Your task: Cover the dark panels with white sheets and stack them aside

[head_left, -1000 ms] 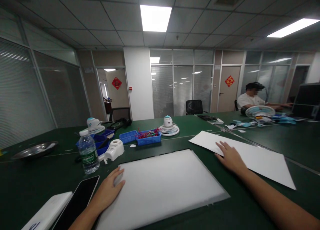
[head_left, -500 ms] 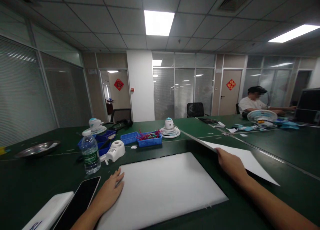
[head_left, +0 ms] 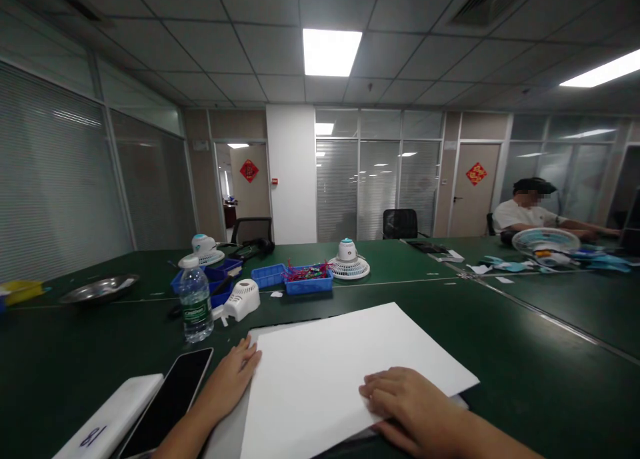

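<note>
A large white sheet (head_left: 325,359) lies at a slight angle over a grey-white flat panel (head_left: 227,419) with a dark edge. At the panel's left side, my left hand (head_left: 233,379) rests with fingers stretched out, the fingertips touching the sheet's left edge. Over the sheet's near right edge is my right hand (head_left: 410,406), its fingers together on top and its thumb low by the edge, gripping it. Whether the thumb is under the sheet is partly hidden. Left of my left hand lie a black phone (head_left: 170,399) and a white slab-like device (head_left: 115,412) with a handwritten mark.
A water bottle (head_left: 195,302) and a white plastic housing (head_left: 243,299) stand behind my left hand. Further back are blue trays (head_left: 309,285), one with coloured wires, and white fan parts (head_left: 349,262). A metal dish (head_left: 97,290) sits left. A person (head_left: 530,212) sits far right.
My right hand has brought the white sheet in from the right and laid it over the panel. My left hand stays at the left side. The view has shifted slightly left.
</note>
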A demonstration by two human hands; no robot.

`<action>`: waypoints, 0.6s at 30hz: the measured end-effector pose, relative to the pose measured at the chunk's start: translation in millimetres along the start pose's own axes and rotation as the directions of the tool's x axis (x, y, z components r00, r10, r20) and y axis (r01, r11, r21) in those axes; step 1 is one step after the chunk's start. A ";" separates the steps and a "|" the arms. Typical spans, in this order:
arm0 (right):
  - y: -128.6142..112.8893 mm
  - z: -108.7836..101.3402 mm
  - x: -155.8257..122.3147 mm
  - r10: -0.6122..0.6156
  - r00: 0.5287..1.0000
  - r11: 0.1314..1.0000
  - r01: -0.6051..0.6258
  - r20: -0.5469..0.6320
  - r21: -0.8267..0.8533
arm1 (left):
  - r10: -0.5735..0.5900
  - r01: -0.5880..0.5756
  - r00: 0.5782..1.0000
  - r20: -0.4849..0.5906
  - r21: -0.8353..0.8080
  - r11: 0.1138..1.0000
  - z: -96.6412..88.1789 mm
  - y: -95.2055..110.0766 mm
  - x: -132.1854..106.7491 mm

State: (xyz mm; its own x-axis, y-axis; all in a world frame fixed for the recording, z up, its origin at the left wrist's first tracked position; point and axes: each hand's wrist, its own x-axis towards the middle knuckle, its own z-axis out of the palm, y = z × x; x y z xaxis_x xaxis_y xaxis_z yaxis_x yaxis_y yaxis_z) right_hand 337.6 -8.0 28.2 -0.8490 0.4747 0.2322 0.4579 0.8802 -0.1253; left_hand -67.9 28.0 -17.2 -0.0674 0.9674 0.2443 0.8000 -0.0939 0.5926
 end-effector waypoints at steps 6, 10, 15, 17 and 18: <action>-27.8 -10.5 11.3 -0.048 0.996 0.994 0.041 0.073 0.100 | -0.036 0.037 0.998 -0.048 0.004 0.999 4.6 -5.9 3.5; -35.3 -15.1 17.1 -0.046 0.989 0.995 0.032 0.140 0.094 | -0.030 0.032 0.999 -0.033 0.060 0.998 7.5 -10.7 6.0; -32.0 -24.2 11.7 0.006 0.991 0.987 -0.028 0.137 0.160 | -0.057 0.058 0.996 -0.064 0.010 0.998 8.4 -13.1 6.9; -27.0 -25.8 8.0 0.031 0.991 0.981 -0.055 0.130 0.185 | -0.050 0.048 0.996 -0.080 -0.025 0.999 9.1 -14.6 7.6; -24.3 -25.9 6.5 0.040 0.990 0.978 -0.067 0.136 0.197 | -0.042 0.040 0.996 -0.082 -0.036 0.999 9.5 -15.4 8.0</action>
State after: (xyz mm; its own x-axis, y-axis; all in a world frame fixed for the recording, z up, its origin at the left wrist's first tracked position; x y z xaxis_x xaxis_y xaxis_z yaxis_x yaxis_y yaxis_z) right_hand 327.8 -26.4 57.7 -0.8578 0.5054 0.0931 0.4528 0.8290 -0.3281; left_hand -75.2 39.4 -31.6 -0.1498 0.9480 0.2808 0.7748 -0.0638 0.6289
